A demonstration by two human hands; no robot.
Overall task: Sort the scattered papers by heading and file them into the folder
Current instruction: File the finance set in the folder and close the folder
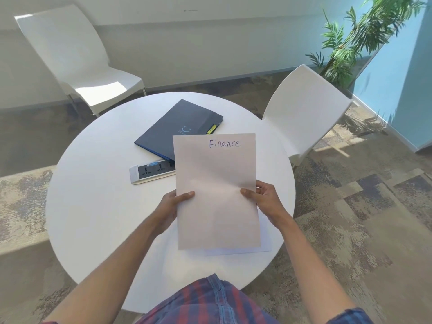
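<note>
Your left hand [174, 206] and right hand [263, 198] hold the Finance paper [216, 190] up by its sides so you can read its heading.

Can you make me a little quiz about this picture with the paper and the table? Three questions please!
1. What word is written at the top of the paper?
2. True or false: the folder on the table lies open.
3. How is the paper held? A) by the left hand alone B) by the left hand and the right hand, one on each side C) it lies flat on the table, untouched

Key:
1. Finance
2. False, it is closed
3. B
</note>
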